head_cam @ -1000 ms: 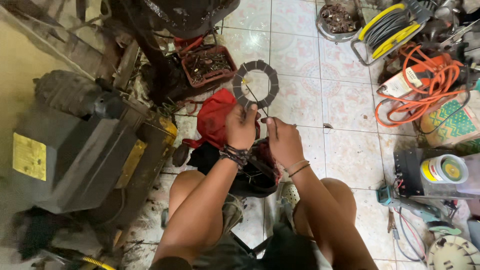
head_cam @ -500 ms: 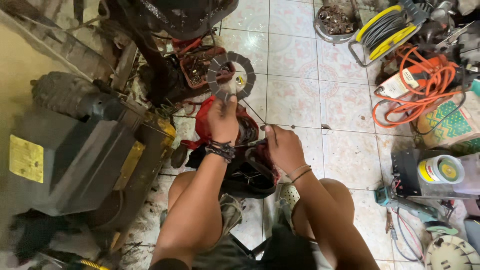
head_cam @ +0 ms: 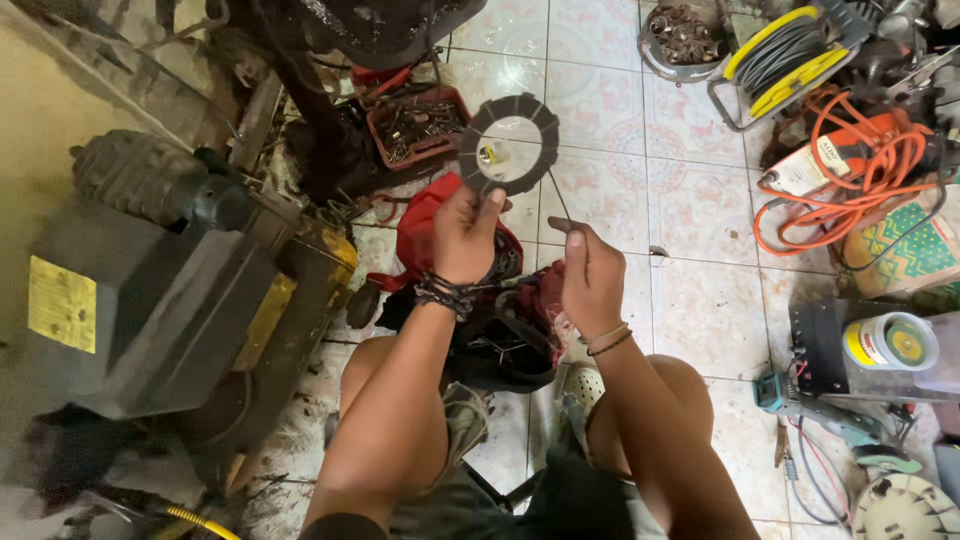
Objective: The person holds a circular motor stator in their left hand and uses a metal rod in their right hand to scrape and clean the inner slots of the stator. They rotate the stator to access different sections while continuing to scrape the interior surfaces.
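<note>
The left hand (head_cam: pixel 462 232) held a dark toothed ring (head_cam: pixel 508 143) in its grip above the tiled floor (head_cam: pixel 690 210); the right hand (head_cam: pixel 590 272) pinched a thin wire (head_cam: pixel 560 205).

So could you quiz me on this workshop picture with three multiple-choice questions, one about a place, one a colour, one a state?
1. Where is the orange cable?
A. Floor, upper right
B. On the person's lap
C. On the grey machine

2. What colour is the tray of small parts?
A. Blue
B. Red
C. White

3. How is the dark ring held?
A. Lying on the tiles
B. Raised in the left hand
C. Hung on a wall

Answers: 1 A, it lies coiled by the reel; 2 B, its rim is red; 3 B, fingers grip its lower edge.
</note>
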